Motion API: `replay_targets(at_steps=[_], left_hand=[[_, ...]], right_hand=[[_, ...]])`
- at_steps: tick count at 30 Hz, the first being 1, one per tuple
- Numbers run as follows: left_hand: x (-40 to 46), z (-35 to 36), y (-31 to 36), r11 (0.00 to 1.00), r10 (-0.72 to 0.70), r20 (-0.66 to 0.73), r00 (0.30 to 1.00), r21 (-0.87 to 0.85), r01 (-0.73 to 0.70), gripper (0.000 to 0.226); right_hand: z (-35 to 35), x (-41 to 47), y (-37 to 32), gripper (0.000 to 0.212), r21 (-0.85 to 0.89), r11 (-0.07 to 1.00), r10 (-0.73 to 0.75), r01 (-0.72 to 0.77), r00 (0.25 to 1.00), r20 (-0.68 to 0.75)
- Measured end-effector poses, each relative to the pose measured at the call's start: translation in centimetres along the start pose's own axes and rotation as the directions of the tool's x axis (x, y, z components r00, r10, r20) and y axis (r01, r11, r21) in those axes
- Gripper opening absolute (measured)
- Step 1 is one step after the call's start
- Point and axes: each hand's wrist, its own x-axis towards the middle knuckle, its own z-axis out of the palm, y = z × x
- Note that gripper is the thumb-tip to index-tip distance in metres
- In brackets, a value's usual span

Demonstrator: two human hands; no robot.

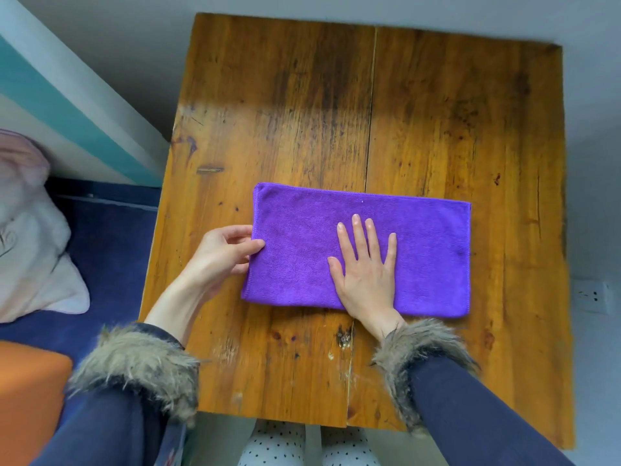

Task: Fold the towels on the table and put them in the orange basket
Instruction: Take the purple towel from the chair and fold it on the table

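Hands point(221, 250) on purple towel point(426, 250)

- Purple towel point(363, 230): microfibre, stitched hem, folded into a long flat rectangle, lying across the near half of the wooden table point(437, 112), long side running left to right, straddling the seam between the two boards.
- Left short edge pinched by the left hand point(221, 253); middle pressed flat under the spread right hand point(366, 274).
- Orange basket point(30, 391): only a corner visible, low at the left, off the table.
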Motion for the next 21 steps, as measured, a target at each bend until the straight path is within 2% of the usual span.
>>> replay_targets(at_steps=[2,5,7,10,12,14,18,21], left_hand=[[-1.3,0.6,0.9,1.000,0.007,0.019,1.000,-0.008,-0.007,0.031],[-3.1,2.4,2.5,0.999,0.043,0.051,0.998,-0.033,-0.041,0.030],[-4.2,4.3,3.6,0.997,0.071,0.085,0.994,-0.048,-0.067,0.027],[-5.4,8.6,5.2,0.994,0.108,0.149,0.983,-0.033,-0.104,0.025],[-5.6,12.0,5.9,0.993,0.114,0.184,0.976,-0.006,-0.114,0.022],[-5.3,15.4,6.1,0.994,0.094,0.204,0.974,0.037,-0.104,0.022],[-4.1,21.0,5.2,0.987,0.045,0.151,0.987,0.146,-0.068,0.027],[-2.9,23.4,4.3,0.978,0.069,0.074,0.995,0.192,-0.082,0.027]], right_hand=[[-0.5,0.0,0.5,0.055,0.093,0.995,-0.027,0.025,0.999,0.029],[-2.2,-0.3,2.2,0.050,0.409,0.912,-0.029,0.028,1.000,-0.004],[-3.9,-1.3,4.3,0.045,0.564,0.826,0.073,-0.011,0.994,-0.087],[-5.8,-3.5,8.0,0.033,0.679,0.728,0.266,-0.092,0.951,-0.156],[-6.2,-5.0,10.2,0.026,0.777,0.607,0.385,-0.170,0.917,-0.100],[-6.3,-6.2,11.9,0.025,0.845,0.455,0.453,-0.280,0.890,0.051],[-5.2,-7.5,13.9,0.025,0.862,0.357,0.479,-0.359,0.863,0.161],[-4.5,-7.5,14.6,0.024,0.881,0.282,0.471,-0.380,0.854,0.218]])
